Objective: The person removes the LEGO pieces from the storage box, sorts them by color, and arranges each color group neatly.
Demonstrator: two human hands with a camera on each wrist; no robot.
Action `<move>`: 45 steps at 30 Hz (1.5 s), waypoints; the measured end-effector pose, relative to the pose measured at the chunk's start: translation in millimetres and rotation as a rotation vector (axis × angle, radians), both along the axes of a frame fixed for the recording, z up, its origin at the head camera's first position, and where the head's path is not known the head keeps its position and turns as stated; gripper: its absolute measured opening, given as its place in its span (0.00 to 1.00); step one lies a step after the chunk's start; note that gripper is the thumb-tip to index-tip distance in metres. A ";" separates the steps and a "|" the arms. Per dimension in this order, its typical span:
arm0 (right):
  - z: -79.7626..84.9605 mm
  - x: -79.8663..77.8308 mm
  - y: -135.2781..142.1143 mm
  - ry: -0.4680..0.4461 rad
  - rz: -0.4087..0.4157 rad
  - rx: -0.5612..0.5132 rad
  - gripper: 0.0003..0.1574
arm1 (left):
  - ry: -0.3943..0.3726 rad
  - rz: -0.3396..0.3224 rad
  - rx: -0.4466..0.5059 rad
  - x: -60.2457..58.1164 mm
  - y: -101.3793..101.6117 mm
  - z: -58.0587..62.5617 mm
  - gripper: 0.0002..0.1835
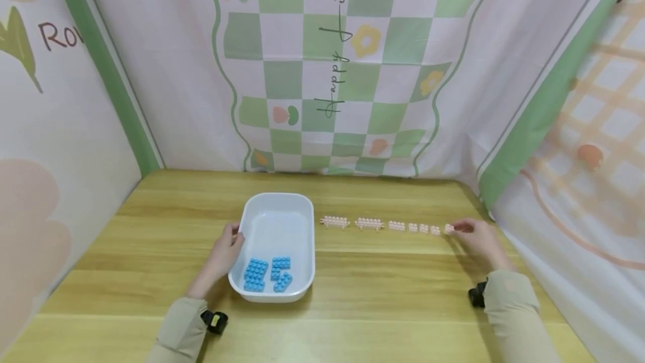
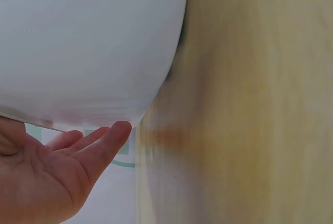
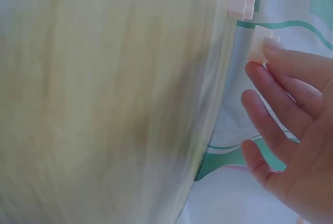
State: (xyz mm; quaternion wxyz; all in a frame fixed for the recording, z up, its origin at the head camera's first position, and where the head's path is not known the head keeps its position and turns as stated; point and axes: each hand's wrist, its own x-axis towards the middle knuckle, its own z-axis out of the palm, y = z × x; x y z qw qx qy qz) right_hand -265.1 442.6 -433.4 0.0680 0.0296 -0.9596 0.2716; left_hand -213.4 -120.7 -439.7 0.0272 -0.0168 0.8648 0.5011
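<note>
A white rectangular tub (image 1: 278, 298) stands on the table, with several blue building bricks (image 1: 256, 274) in its near end. My left hand (image 1: 228, 248) holds the tub's left side, its thumb at the rim and fingertips against the outer wall in the left wrist view. To the tub's right, pale pink building bricks (image 1: 396, 226) form a row, longer ones near the tub and small ones farther right. At the row's right end, my right hand (image 1: 478, 237) pinches a small pink brick (image 3: 257, 47) between thumb and index finger, the other fingers spread apart.
The wooden table (image 1: 373, 290) runs back to a checked green and white curtain (image 1: 327, 71). Printed cloth walls (image 1: 594, 144) close in on both sides, the right one close behind my right hand.
</note>
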 end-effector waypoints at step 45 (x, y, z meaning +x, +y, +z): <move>-2.0 -17.7 4.2 -0.110 0.091 0.082 0.20 | -0.011 -0.002 0.011 -1.5 -1.0 0.2 0.23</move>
